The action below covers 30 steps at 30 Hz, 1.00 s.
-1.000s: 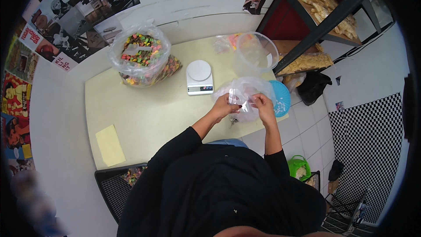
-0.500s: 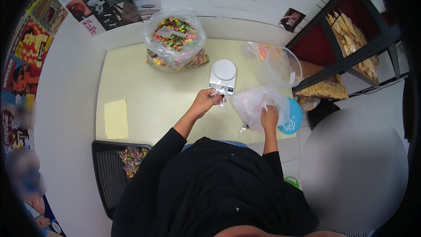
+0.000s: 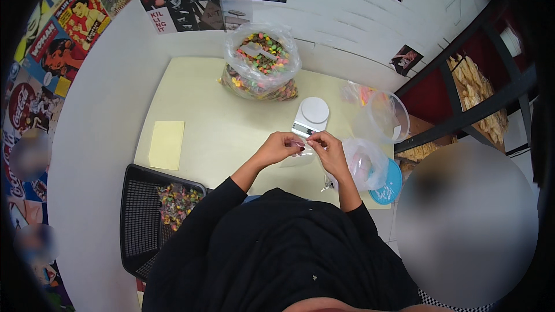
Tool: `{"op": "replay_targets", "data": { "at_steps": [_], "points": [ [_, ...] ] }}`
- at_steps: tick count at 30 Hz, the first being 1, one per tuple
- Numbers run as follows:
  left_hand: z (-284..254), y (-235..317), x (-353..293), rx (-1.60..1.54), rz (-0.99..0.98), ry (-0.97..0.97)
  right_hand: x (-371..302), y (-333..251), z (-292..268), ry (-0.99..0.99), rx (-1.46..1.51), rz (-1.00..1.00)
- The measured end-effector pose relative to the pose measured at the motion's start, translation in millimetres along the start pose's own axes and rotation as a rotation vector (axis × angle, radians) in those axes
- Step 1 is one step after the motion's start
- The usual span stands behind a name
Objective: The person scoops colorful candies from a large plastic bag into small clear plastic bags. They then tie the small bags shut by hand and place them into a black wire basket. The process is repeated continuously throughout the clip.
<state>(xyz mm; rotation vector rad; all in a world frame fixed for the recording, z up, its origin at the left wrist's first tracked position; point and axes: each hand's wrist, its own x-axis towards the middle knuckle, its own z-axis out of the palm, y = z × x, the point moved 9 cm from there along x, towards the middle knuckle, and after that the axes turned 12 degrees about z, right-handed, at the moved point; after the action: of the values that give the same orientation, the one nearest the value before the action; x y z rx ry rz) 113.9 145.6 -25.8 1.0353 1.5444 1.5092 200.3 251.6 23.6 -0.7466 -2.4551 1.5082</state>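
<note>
Between my two hands is a small clear plastic bag (image 3: pixel 299 159), hanging just in front of a white kitchen scale (image 3: pixel 314 111). My left hand (image 3: pixel 280 149) pinches one side of its upper edge. On the other side, my right hand (image 3: pixel 328 151) is closed with thumb and fingertips at the same edge. Beyond them, to the left, stands a large open clear bag of colourful candy-like pieces (image 3: pixel 263 66) with a pale scoop (image 3: pixel 258 52) on top. A crumpled translucent plastic bag (image 3: pixel 370 164) lies to the right of my right hand.
A blue round lid (image 3: pixel 388 182) and a clear tub (image 3: pixel 390 117) stand at the table's right side. Yellow paper (image 3: pixel 167 145) lies at left. A black basket (image 3: pixel 134 214) beside the table holds packed colourful pieces (image 3: pixel 176 205). A dark shelf frame (image 3: pixel 462 118) rises at right.
My right hand has left the crumpled bag and moved left to meet my left hand at the small clear bag. The view has shifted a little.
</note>
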Motion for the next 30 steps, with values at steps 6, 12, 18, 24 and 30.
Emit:
{"op": "replay_targets", "data": {
  "at_steps": [6, 12, 18, 24, 30],
  "points": [
    [-16, 0, -12, 0.002, 0.029, 0.059, -8, -20, 5, -0.026, -0.090, -0.080],
    [-14, 28, -23, 0.530, 0.312, 0.236, -9, -3, 7, -0.078, -0.120, 0.086],
    [-11, 23, -39, 0.566, 0.280, 0.470, -8, 17, 5, 0.122, 0.021, 0.031],
    [2, -9, -42, 0.304, 0.070, 0.363, -18, 16, 24, 0.093, 0.069, 0.063],
    [-1, -6, -48, 0.346, 0.058, 0.371, -23, 23, 35, 0.026, 0.133, 0.076]
  ]
}}
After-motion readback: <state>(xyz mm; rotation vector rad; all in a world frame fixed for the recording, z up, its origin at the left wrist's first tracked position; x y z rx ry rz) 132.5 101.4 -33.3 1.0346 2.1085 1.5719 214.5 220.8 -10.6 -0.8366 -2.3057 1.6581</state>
